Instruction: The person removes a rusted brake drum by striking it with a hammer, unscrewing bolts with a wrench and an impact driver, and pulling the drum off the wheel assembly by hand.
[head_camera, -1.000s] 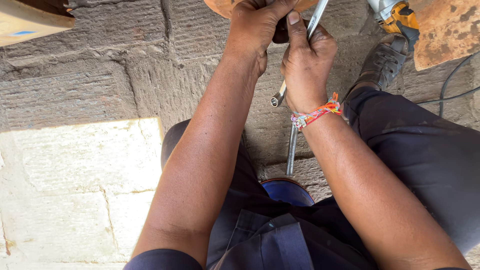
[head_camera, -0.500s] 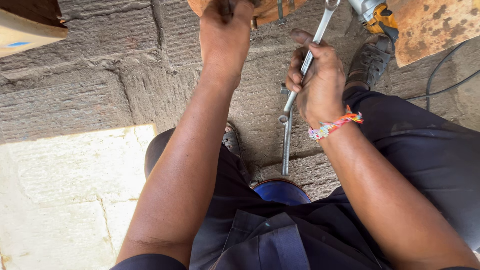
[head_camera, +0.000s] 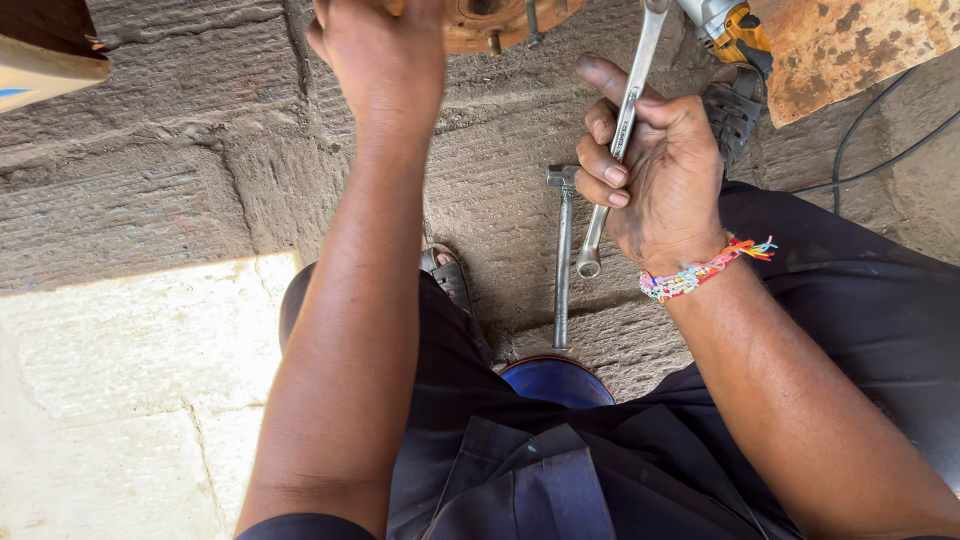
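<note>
My right hand grips a long silver wrench by its shaft; the wrench slants up to the top edge of the head view, its ring end hanging below my fingers. A beaded bracelet circles that wrist. My left hand reaches up to a rusty round metal part at the top edge and rests on it; the fingers are hidden. A second steel tool with a squared head lies on the stone floor between my legs.
A yellow and grey power tool and a rusty metal plate are at the top right, with a black cable beside them. A blue round container sits between my knees. A sandalled foot rests on the floor.
Both hands have shifted lower and closer in the view. The right hand now holds the wrench higher on its shaft, and the tool on the floor is in fuller view.
</note>
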